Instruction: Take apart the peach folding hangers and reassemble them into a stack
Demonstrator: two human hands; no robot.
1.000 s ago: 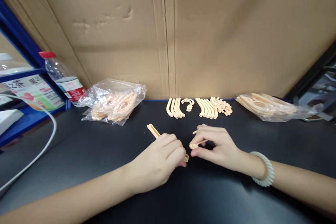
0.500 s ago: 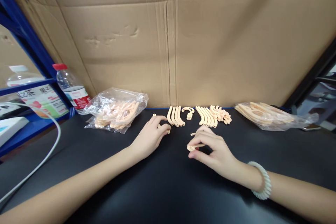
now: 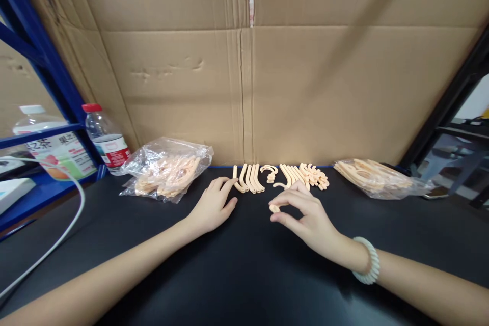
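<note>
"At the fingertips of the L hand (image 3: 214, 204), what's that?"

"Pale curved strip (image 3: 240, 188), touched, at the end of a row of strips (image 3: 252, 178). Fingers loosely spread, no grip AFAICT."

"& R hand (image 3: 301, 209)?"

"Thumb & index pinch a small pale pc (image 3: 274, 208); hooked tip (image 3: 280, 185) pokes out past those fingers, prob. same pc."

"Step?"

"Looks like lining up strips w/ L. Next move calls for lifting L fingertips clear w/o nudging neighbours, plus a firm R pinch."

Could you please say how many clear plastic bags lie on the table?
2: the left bag lies beyond and left of the left hand; the right bag lies back right on the table.
</note>
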